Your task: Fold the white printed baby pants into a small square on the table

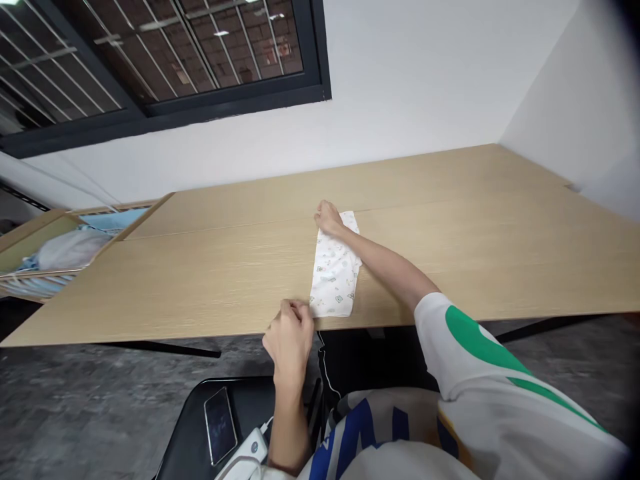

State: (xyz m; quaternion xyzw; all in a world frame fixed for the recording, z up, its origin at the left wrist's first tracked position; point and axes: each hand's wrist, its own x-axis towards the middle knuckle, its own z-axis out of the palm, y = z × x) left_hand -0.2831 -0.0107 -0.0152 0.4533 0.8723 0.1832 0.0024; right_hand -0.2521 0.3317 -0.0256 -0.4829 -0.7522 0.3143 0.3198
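Observation:
A small white cloth (334,273) with tiny coloured prints lies folded into a long strip on the wooden table (200,267), running from the near edge toward the middle. My right hand (328,217) pinches its far end, fingers closed on the fabric. My left hand (290,333) grips the cloth's near left corner at the table's front edge, fingers curled.
At the far left stands a wooden crate (60,247) holding pale fabrics. Below the table edge, a black stool (200,427) carries a phone (220,424) and a white power bank (249,452) with a cable. White walls and a dark-framed window stand behind.

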